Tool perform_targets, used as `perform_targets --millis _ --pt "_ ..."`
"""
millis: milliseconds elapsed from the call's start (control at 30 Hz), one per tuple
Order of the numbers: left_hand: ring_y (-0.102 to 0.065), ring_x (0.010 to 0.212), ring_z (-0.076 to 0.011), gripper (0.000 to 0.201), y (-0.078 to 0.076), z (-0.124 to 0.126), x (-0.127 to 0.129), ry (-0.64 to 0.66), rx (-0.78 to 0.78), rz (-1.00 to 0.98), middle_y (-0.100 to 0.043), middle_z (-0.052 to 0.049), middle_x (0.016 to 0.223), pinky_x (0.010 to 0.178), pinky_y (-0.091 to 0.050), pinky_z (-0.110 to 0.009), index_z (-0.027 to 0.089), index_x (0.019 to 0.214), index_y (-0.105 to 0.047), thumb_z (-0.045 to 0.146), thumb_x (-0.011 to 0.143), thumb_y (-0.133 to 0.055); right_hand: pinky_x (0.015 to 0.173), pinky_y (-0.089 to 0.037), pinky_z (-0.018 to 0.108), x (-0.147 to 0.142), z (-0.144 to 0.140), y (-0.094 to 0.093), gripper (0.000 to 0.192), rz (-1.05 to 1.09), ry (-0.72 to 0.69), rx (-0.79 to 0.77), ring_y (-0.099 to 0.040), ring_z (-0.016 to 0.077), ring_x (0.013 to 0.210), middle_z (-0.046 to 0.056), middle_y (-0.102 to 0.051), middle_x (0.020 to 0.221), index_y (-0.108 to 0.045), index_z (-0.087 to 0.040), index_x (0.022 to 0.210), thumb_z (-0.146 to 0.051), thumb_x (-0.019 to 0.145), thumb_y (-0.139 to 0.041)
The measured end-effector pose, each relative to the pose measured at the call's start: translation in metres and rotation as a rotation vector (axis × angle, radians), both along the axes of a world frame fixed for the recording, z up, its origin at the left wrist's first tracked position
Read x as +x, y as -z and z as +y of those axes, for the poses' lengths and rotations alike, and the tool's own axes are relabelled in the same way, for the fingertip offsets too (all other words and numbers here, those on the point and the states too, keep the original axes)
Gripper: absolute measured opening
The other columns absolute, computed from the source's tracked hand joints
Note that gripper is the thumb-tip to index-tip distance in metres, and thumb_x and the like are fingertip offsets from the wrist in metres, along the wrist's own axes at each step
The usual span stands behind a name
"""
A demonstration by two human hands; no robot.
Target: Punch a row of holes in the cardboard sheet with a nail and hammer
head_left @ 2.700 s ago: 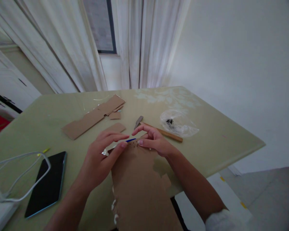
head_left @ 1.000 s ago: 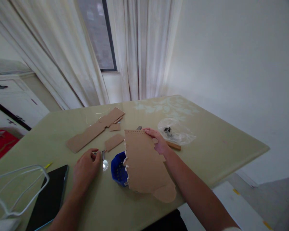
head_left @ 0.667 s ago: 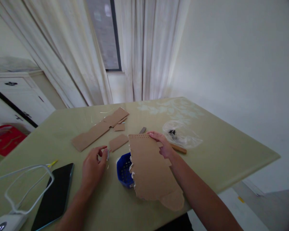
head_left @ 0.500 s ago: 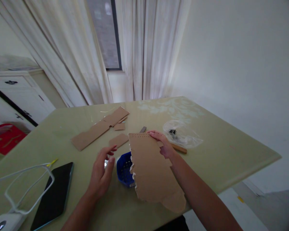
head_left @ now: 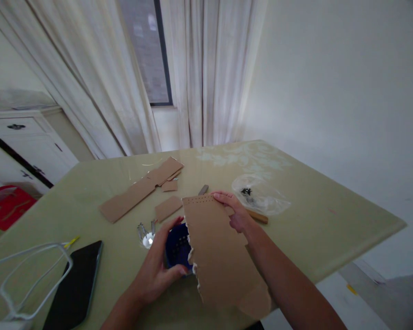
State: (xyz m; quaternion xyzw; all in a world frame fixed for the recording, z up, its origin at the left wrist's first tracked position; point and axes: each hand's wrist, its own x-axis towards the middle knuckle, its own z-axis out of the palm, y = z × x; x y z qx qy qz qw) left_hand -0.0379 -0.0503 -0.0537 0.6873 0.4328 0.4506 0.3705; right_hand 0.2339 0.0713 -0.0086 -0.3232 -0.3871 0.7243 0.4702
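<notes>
Blue basket (head_left: 176, 250): small, rigid plastic, perforated wall, on the table (head_left: 313, 215) near its front edge; taken here as the landmark.

Left hand (head_left: 157, 270): wrapped around the basket's near-left side, thumb on the front wall, fingers curled over the far rim.

Cardboard sheet (head_left: 216, 250): flat brown board, long and roughly rectangular, a row of small punched holes along its far edge, white blobs beaded along its ragged left edge. It leans over the basket's right side and hides that part.

Right hand (head_left: 237, 211): just right of the basket, gripping the sheet's far right corner, fingers on top.

Metal pieces (head_left: 146, 231): shiny, small, just left of the basket; shape too small to tell.

Cardboard offcuts (head_left: 141, 188): one long strip and smaller scraps, matte brown, beyond the basket to the left.

Wooden stick (head_left: 258, 216): slim and round, right of the basket behind the right hand.

Plastic bag (head_left: 261, 197): clear, crinkled, dark bits inside, further right.

Phone (head_left: 75, 284): black, glossy, flat slab, well left of the basket.

White cable (head_left: 34, 266): looped, beside the phone.
</notes>
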Motion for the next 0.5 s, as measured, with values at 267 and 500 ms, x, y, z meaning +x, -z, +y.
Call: perform_targets --millis 267,500 --pt "-0.069 0.131 -0.0344 0.052 -0.031 -0.003 0.006 -0.412 0.125 -0.011 -0.072 -0.012 0.148 0.111 -0.057 -0.050 0.028 0.142 -0.071 0.061 0.110 -0.048 0.057 -0.049 0.023 -0.003 -0.012 -0.016 0.040 0.005 0.024 -0.016 -0.063 0.0122 0.060 0.001 -0.073 0.073 -0.080 -0.017 0.083 -0.047 0.066 -0.102" --pt "-0.082 0.098 -0.0295 0.059 -0.094 0.005 0.032 -0.383 -0.186 -0.192 -0.086 -0.010 0.109 0.082 -0.068 -0.037 0.022 0.120 -0.081 0.072 0.090 -0.073 0.049 -0.038 0.021 -0.011 -0.027 -0.028 0.041 0.020 0.000 0.048 -0.053 0.0086 0.053 -0.004 -0.063 0.064 -0.074 -0.019 0.075 -0.047 0.066 -0.102"
